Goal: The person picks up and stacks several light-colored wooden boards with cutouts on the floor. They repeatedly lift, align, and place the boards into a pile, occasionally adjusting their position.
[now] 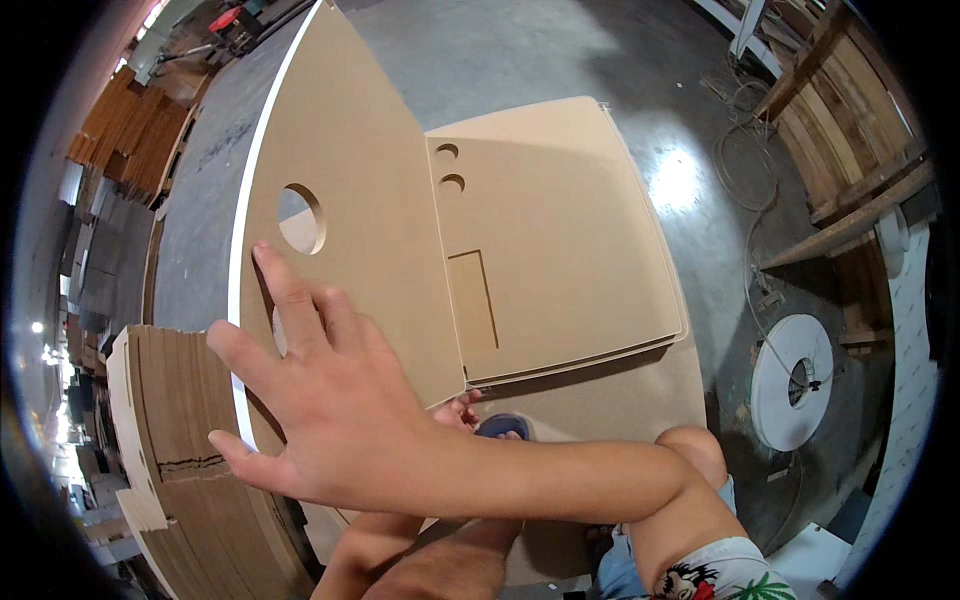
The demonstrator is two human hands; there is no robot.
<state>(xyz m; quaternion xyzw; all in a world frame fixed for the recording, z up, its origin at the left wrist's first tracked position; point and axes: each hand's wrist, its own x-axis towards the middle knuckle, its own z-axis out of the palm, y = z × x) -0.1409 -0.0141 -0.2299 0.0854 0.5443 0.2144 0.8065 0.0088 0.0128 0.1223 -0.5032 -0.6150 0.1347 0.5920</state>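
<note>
A beige fibreboard panel [370, 160] with a white edge and a round cut-out stands tilted up on its side. My right hand [325, 410] lies over its lower left part, fingers spread, with thumb and forefinger reaching past the white edge. A second opening is partly covered by that hand. To the right, a matching panel [570, 240] lies flat on top of other boards, with two round recesses and a rectangular one. By the lower corner where both panels meet, my left hand [460, 412] shows only curled fingers; what they grip is hidden.
A tall stack of brown boards [180, 420] stands close on the left. On the concrete floor [500, 50] at right lie a white ring-shaped disc [793, 382] and a loose hose [748, 230]. Wooden framing [850, 130] lines the right side. My sandalled foot [505, 428] is below the panels.
</note>
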